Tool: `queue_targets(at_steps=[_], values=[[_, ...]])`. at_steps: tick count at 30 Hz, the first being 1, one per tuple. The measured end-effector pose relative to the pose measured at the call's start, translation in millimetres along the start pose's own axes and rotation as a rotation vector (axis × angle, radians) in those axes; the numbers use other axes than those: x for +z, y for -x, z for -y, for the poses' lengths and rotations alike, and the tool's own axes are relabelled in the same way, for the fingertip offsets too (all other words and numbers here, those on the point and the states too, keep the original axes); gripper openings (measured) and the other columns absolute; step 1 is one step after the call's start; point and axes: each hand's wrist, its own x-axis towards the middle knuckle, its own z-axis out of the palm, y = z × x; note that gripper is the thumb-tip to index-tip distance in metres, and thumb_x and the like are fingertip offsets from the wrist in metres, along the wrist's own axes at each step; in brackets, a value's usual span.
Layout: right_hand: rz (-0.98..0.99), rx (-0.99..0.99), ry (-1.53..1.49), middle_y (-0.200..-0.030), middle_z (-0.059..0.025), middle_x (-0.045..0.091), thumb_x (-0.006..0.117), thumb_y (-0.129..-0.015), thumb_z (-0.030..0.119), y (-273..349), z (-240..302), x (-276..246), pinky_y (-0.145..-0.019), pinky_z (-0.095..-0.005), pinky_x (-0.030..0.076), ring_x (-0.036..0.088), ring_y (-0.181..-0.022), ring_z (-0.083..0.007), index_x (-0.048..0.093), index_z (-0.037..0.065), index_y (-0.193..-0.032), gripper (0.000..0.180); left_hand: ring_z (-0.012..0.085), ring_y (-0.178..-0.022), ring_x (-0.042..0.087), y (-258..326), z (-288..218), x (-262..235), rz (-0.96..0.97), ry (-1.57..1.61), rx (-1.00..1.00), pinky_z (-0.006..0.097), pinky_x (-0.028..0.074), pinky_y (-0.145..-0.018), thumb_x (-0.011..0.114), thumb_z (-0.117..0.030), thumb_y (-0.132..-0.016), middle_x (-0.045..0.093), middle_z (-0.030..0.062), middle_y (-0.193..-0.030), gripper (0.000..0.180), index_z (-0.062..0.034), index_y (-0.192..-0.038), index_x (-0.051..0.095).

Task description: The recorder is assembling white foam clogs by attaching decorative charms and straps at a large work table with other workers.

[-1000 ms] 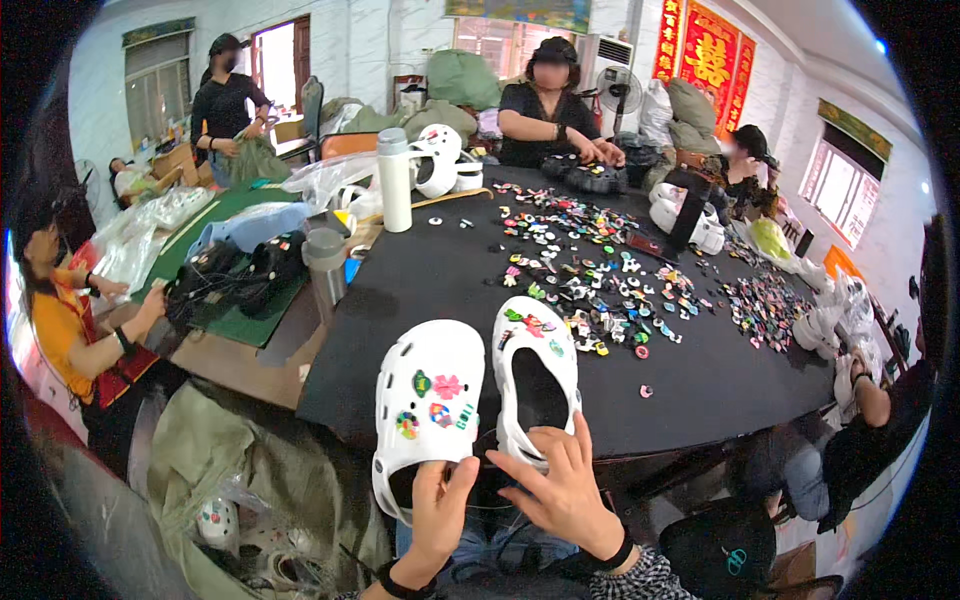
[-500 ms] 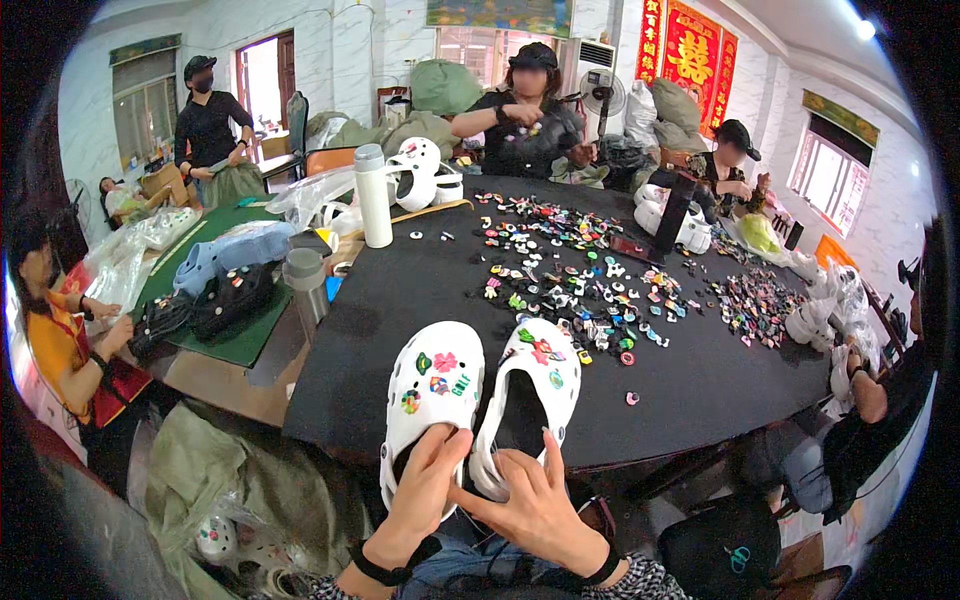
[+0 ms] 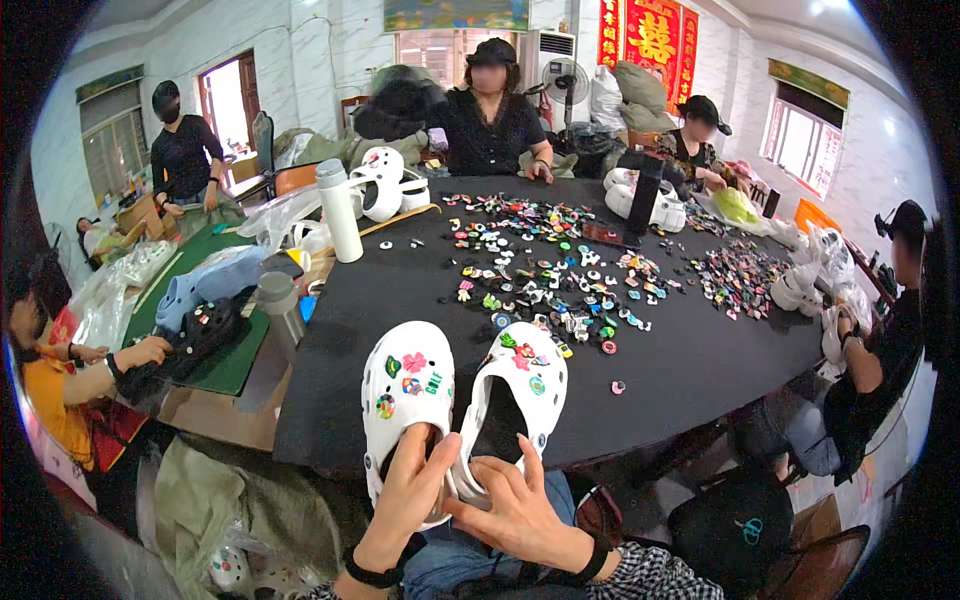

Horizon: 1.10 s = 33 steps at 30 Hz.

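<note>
Two white clogs with decorative charms on their toes are in my hands at the near edge of the table. My left hand (image 3: pixel 408 490) grips the left clog (image 3: pixel 400 350), its fingers tucked into the foot opening. At the heel of the right clog (image 3: pixel 548 365), my right hand (image 3: pixel 520 505) is closed, thumb toward the other clog and one finger up along the side. Flower, golf-themed and round charms dot the left toe; colourful charms sit on the right toe. The clogs' heels are partly hidden by my hands.
Loose shoe charms (image 3: pixel 570 265) lie heaped across the black tabletop (image 3: pixel 390 290). A white bottle (image 3: pixel 338 215), a steel tumbler (image 3: pixel 280 305) and more white clogs (image 3: pixel 382 185) stand left. Blue clogs (image 3: pixel 205 290) rest on a green mat. Several people surround the tables.
The clogs' toes are slightly farther apart, with my grip kept. The view has shifted right. Across the table, a person has swung a dark bundle leftward; the person at left now reaches toward black clogs.
</note>
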Motion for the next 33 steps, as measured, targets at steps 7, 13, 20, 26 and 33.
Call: queue_targets(at_steps=[7,13,20,26,33], values=[[-0.013,0.089,0.059,-0.109,-0.0096,0.052,0.072,-0.067,0.04,-11,13,4,-0.105,-0.0636,0.023,0.051,-0.112,-0.0255,0.06,0.016,-0.097,0.04,0.0247,-0.083,0.052,1,-10,-17,0.193,-0.382,0.152,0.034,0.043,-0.074,0.06,-0.018,-0.09,0.053,0.0159,-0.094,0.029,0.0051,-0.106,0.052],[-0.009,0.107,0.085,-0.107,-0.0089,0.052,0.072,-0.067,0.037,-16,15,-2,-0.105,-0.0587,0.026,0.05,-0.109,-0.026,0.061,0.016,-0.092,0.034,0.0329,-0.118,0.054,35,-42,-23,0.182,-0.537,0.344,0.034,0.043,-0.095,0.057,-0.005,-0.087,0.054,0.0223,-0.13,0.043,0.0027,-0.129,0.052],[0.033,0.052,0.042,-0.095,-0.0089,0.047,0.075,-0.068,0.035,-28,11,-7,-0.086,-0.0433,0.034,0.047,-0.096,-0.0286,0.065,0.018,-0.089,0.03,0.0291,-0.101,0.061,68,-11,-38,-0.348,-0.48,0.456,0.036,0.047,-0.089,0.05,0.001,-0.086,0.065,0.017,-0.109,0.026,0.0034,-0.107,0.065],[0.059,0.017,-0.071,-0.083,-0.0057,0.047,0.073,-0.073,0.033,-48,5,-11,-0.078,-0.0401,0.036,0.051,-0.086,-0.0267,0.064,0.016,-0.085,0.022,0.0415,-0.124,0.041,74,35,-37,-0.367,-0.575,0.553,0.049,0.033,-0.104,0.061,-0.024,-0.084,0.044,0.0241,-0.133,0.061,0.0061,-0.133,0.041],[-0.126,-0.104,-0.093,-0.068,0.0002,0.046,0.084,-0.058,0.039,-54,12,-12,-0.058,-0.0313,0.036,0.048,-0.06,-0.0168,0.065,0.014,-0.072,0.035,0.0381,-0.125,0.037,82,56,-24,-0.52,-0.81,0.735,0.062,0.026,-0.103,0.068,-0.051,-0.08,0.044,0.0114,-0.132,0.062,-0.0114,-0.125,0.051]])
